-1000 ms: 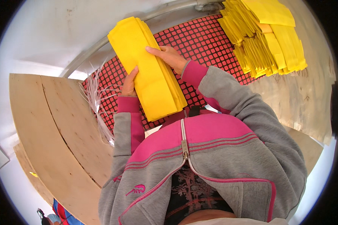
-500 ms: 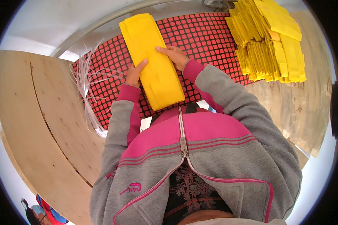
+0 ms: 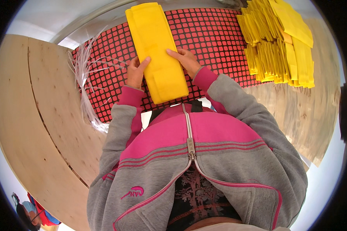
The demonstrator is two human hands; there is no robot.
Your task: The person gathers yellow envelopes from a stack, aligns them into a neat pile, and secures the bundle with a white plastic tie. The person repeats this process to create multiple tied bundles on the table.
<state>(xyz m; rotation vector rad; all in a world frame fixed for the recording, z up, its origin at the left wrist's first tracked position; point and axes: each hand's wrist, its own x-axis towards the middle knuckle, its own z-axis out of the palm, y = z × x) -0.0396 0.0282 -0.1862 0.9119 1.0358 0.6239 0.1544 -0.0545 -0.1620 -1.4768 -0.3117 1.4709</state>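
A long, flat yellow folded fabric piece (image 3: 158, 54) lies lengthwise in front of me, its near end close to my jacket. My left hand (image 3: 136, 72) holds its left edge, thumb on top and fingers curled at the side and partly hidden beneath. On the opposite edge, my right hand (image 3: 187, 61) grips it the same way, with the thumb pressed on the upper face. Under it is a red-and-black checked surface (image 3: 204, 32). How many layers the folded piece has, I cannot tell.
Piles of folded yellow fabric (image 3: 275, 46) stand at the far right, next to a wooden board (image 3: 302, 119). A bunch of thin white strips (image 3: 83, 77) lies left of my hands, beside a wooden tabletop (image 3: 46, 107). Part of another person (image 3: 31, 213) shows at lower left.
The folded yellow piece now sits a little higher in view and slightly straighter, with both hands still on it. The whole view has shifted somewhat as well.
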